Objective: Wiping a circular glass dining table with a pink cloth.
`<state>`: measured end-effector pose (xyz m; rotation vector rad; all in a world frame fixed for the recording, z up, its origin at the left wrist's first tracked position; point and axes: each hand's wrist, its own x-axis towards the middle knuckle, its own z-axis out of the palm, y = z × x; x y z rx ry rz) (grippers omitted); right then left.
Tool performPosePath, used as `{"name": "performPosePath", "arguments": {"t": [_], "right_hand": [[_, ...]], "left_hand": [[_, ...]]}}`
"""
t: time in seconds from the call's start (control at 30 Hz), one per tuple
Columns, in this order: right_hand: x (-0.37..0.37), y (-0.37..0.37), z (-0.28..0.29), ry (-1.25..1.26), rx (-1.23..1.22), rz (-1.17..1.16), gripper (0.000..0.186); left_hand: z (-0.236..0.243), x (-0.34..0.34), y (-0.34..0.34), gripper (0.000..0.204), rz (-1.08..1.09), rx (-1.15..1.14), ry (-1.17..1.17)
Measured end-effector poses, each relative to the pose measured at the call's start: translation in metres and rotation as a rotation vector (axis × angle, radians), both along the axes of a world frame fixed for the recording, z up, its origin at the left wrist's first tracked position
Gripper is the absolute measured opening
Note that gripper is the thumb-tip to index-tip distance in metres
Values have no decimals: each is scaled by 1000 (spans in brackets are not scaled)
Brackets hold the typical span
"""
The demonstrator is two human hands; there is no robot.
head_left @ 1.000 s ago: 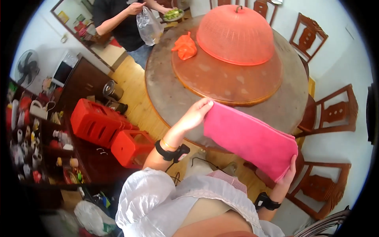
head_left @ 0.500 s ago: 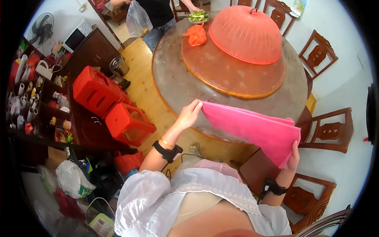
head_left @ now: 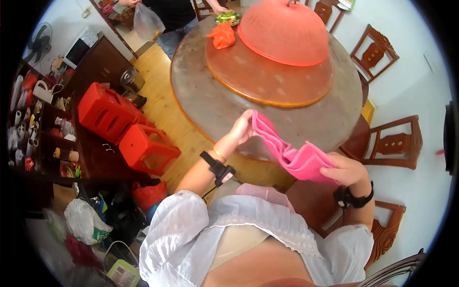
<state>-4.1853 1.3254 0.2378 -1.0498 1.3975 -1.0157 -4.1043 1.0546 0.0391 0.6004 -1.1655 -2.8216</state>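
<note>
1. Pink cloth (head_left: pixel 306 161): judged light, soft and limp, unlikely to slip or break. Best hold appears to be the left corner, then the folded layers at the right end; the unsupported middle sags.
2. Left hand (head_left: pixel 243 127): thumb and fingers pinch the cloth's upper left corner; the cloth falls away rightward from it.
3. Cloth position: held up between both hands, bunched in folds, before the near edge of the round tabletop (head_left: pixel 191 91).
4. Right hand (head_left: pixel 348 170): thumb presses the right end from above; its fingers are partly hidden.
</note>
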Motion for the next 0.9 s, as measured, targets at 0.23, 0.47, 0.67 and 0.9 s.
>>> {"name": "performPosePath", "arguments": {"t": [0.23,0.47,0.67,0.9], "right_hand": [[7,-27,2,249,-56,415,26],[3,-25,-1,496,-157,389,27],[0,-21,1,493,-177,339,17],[-5,17,8,269,-202,38,49]], "left_hand": [[56,-17,20,13,42,66,277],[100,5,46,39,-246,-658,514],[101,11,46,49,-138,-695,484],[49,-1,1,34,29,-989,264]]}}
